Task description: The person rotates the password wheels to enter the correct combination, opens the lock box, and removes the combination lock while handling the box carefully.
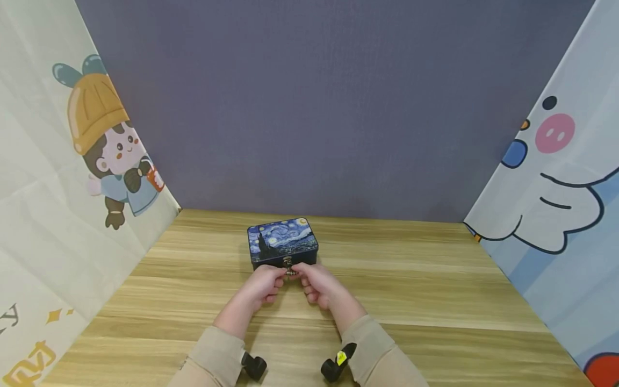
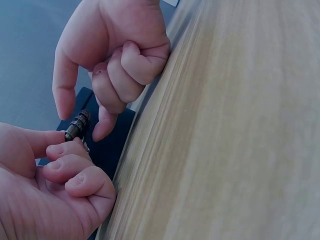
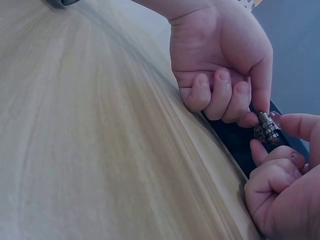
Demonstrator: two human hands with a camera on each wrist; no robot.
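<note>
A small tin box [image 1: 282,239] with a starry night-sky picture on its lid stands closed on the table, a metal clasp [image 1: 287,260] on its front. From the clasp hangs a small combination padlock [image 3: 269,129] with a row of number dials. My left hand [image 1: 265,284] pinches one end of this padlock between thumb and index finger, its other fingers curled in. Around the padlock's other end, my right hand [image 1: 323,285] holds its thumb and index finger spread apart, one on each side. A gap shows between these two fingertips and the padlock in the left wrist view.
The wooden table [image 1: 411,279] reaches back to a grey-blue panel [image 1: 319,107]. Printed cloths with cartoon figures hang at the left [image 1: 43,215] and right [image 1: 580,215]. Black wrist cameras [image 1: 253,366] sit at both beige sleeves [image 1: 213,352].
</note>
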